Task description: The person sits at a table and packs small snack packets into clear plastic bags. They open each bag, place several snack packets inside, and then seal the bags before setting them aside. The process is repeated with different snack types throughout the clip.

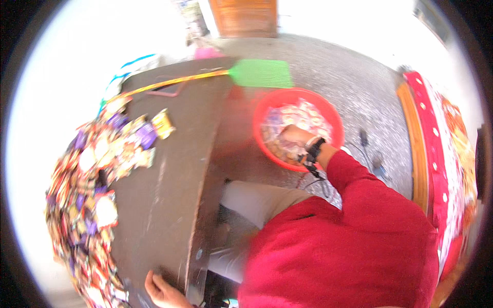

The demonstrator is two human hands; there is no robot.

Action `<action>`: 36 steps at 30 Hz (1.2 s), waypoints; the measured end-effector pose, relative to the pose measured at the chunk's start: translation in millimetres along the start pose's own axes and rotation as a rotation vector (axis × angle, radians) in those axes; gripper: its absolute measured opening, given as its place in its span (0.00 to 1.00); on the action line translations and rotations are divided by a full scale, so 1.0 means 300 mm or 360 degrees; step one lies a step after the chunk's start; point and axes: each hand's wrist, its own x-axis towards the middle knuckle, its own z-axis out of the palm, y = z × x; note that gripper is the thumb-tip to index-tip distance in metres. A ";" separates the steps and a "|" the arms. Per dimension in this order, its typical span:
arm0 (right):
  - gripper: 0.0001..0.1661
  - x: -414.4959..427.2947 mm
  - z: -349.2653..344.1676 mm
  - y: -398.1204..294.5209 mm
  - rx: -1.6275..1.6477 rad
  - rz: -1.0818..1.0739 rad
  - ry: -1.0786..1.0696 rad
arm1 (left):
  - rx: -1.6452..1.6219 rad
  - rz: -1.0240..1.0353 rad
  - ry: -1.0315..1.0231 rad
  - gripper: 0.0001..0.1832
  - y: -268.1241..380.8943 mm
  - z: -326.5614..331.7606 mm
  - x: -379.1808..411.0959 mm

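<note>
My right hand [295, 135], with a black watch or band at the wrist, reaches down into a round red plastic tub [337, 119] on the floor. It touches small clear-wrapped packets [302, 115] inside; its fingers are blurred and partly hidden. My left hand [165, 291] rests at the near end of a dark brown table [169, 184], with nothing seen in it. Along the table's far side lies a long heap of small wrapped snack packets [77, 215], some purple. A yellow packet [163, 124] lies at the heap's edge.
A green fly swatter [262, 73] with a yellow handle lies across the table's end, its head overhanging. Beside it is a flat pink-edged object [167, 90], possibly a phone. Cables [364, 144] lie on the speckled floor. A wooden-framed bed [412, 154] with a red patterned cover stands behind me.
</note>
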 end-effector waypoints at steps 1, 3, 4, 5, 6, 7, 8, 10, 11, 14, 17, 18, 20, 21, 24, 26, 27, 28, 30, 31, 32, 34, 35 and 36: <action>0.13 -0.071 0.070 -0.183 0.0041 0.0013 -0.0098 | -0.0112 -0.0288 0.0034 0.15 0.045 -0.001 -0.026; 0.15 -0.163 0.085 -0.328 -0.0057 -0.0076 -0.0132 | -0.0198 -0.0204 0.0025 0.11 0.065 0.028 0.009; 0.15 -0.158 0.101 -0.370 -0.0172 -0.0102 -0.0216 | -0.0213 -0.0122 0.0030 0.10 0.081 0.028 0.014; 0.14 -0.192 0.148 -0.470 -0.0261 -0.0119 -0.0342 | -0.0283 -0.0214 0.0058 0.09 0.094 0.022 0.003; 0.13 -0.230 0.194 -0.547 -0.0261 -0.0224 -0.0457 | -0.0242 -0.0179 0.0069 0.08 0.071 0.016 0.000; 0.13 -0.268 0.233 -0.614 -0.0260 -0.0320 -0.0558 | -0.0211 -0.0141 0.0067 0.08 0.049 0.016 -0.003; 0.12 -0.299 0.269 -0.667 -0.0248 -0.0456 -0.0708 | -0.0219 -0.0180 0.0079 0.08 0.051 0.015 -0.007; 0.12 -0.382 0.338 -0.784 -0.0183 -0.0660 -0.0918 | -0.0201 -0.0105 0.0120 0.07 0.058 0.021 -0.007; 0.11 -0.436 0.373 -0.857 -0.0159 -0.0778 -0.0968 | -0.0220 -0.0163 0.0122 0.07 0.052 0.020 -0.014; 0.12 -0.506 0.468 -0.982 0.0061 -0.1034 -0.0980 | -0.0329 -0.0243 0.0093 0.06 0.060 0.021 -0.009; 0.12 -0.515 0.599 -1.073 0.0164 -0.1095 -0.1006 | -0.0373 -0.0156 0.0175 0.06 0.037 0.030 -0.015; 0.12 -0.490 0.667 -1.083 0.0149 -0.1131 -0.1026 | -0.0277 -0.0138 0.0176 0.06 0.055 0.014 -0.019; 0.12 -0.467 0.756 -1.106 0.0126 -0.1134 -0.1035 | -0.0340 -0.0168 0.0200 0.06 0.056 0.012 -0.027; 0.12 -0.454 0.787 -1.108 0.0090 -0.1156 -0.1002 | -0.0353 -0.0133 0.0215 0.06 0.066 0.016 -0.020; 0.12 -0.418 0.874 -1.077 -0.0092 -0.1335 -0.0856 | -0.0341 -0.0072 0.0149 0.06 0.086 0.004 -0.025; 0.11 -0.408 0.893 -1.063 -0.0146 -0.1449 -0.0795 | -0.0399 -0.0153 0.0086 0.06 0.091 -0.026 -0.047; 0.11 -0.415 0.900 -1.056 -0.0170 -0.1496 -0.0764 | -0.0479 -0.0194 0.0061 0.07 0.086 -0.046 -0.064; 0.10 -0.419 0.902 -1.050 -0.0116 -0.1446 -0.0775 | -0.0560 -0.0234 0.0037 0.07 0.078 -0.064 -0.083; 0.09 -0.436 0.894 -1.059 -0.0121 -0.1423 -0.0773 | -0.0816 -0.0349 -0.0031 0.08 0.051 -0.105 -0.129; 0.09 -0.444 0.891 -1.062 -0.0124 -0.1406 -0.0775 | -0.0981 -0.0439 -0.0075 0.10 0.043 -0.136 -0.151; 0.09 -0.441 0.893 -1.068 -0.0135 -0.1373 -0.0779 | -0.1087 -0.0540 -0.0085 0.11 0.037 -0.179 -0.169; 0.08 -0.442 0.888 -1.067 -0.0171 -0.1447 -0.0748 | -0.1214 -0.0657 -0.0020 0.12 0.015 -0.255 -0.213; 0.08 -0.435 0.886 -1.067 -0.0184 -0.1461 -0.0744 | -0.1131 -0.0721 0.0079 0.11 -0.004 -0.290 -0.234; 0.07 -0.432 0.884 -1.064 -0.0142 -0.1354 -0.0776 | -0.1100 -0.0711 0.0195 0.11 -0.034 -0.321 -0.258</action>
